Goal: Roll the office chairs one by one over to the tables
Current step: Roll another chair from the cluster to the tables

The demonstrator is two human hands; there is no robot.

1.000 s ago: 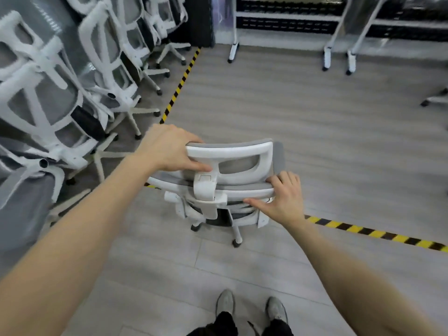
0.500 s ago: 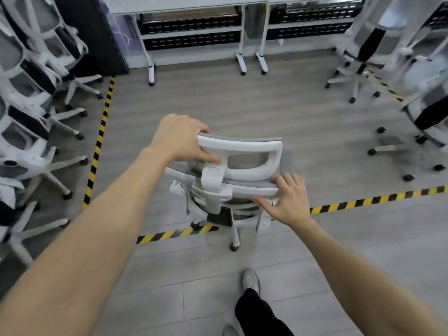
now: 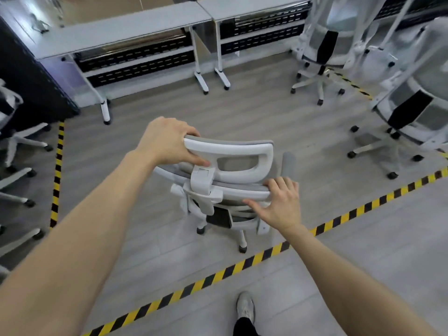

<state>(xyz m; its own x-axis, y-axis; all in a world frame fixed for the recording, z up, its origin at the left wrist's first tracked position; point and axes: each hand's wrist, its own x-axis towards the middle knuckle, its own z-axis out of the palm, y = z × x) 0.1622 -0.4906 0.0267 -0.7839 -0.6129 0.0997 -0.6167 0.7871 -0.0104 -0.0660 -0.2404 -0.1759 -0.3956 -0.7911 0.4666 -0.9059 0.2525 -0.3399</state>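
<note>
A white office chair (image 3: 232, 166) with grey mesh stands in front of me, seen from behind, its castors just past the striped floor tape. My left hand (image 3: 167, 141) grips the left end of its white headrest. My right hand (image 3: 278, 202) holds the top right edge of the backrest, fingers over the rim and thumb on the back of the frame. Two grey tables (image 3: 126, 30) (image 3: 252, 6) on white legs stand side by side ahead of the chair.
Yellow-black tape (image 3: 218, 275) crosses the floor under me, and another strip (image 3: 57, 175) runs along the left. More white chairs stand at the left (image 3: 17, 141) and at the right (image 3: 320, 57) (image 3: 407, 117). My shoe (image 3: 245, 309) is at the bottom edge.
The chair has rolled forward across the tape and turned right to face the tables. The tables are nearer and larger. Both hands keep their hold.
</note>
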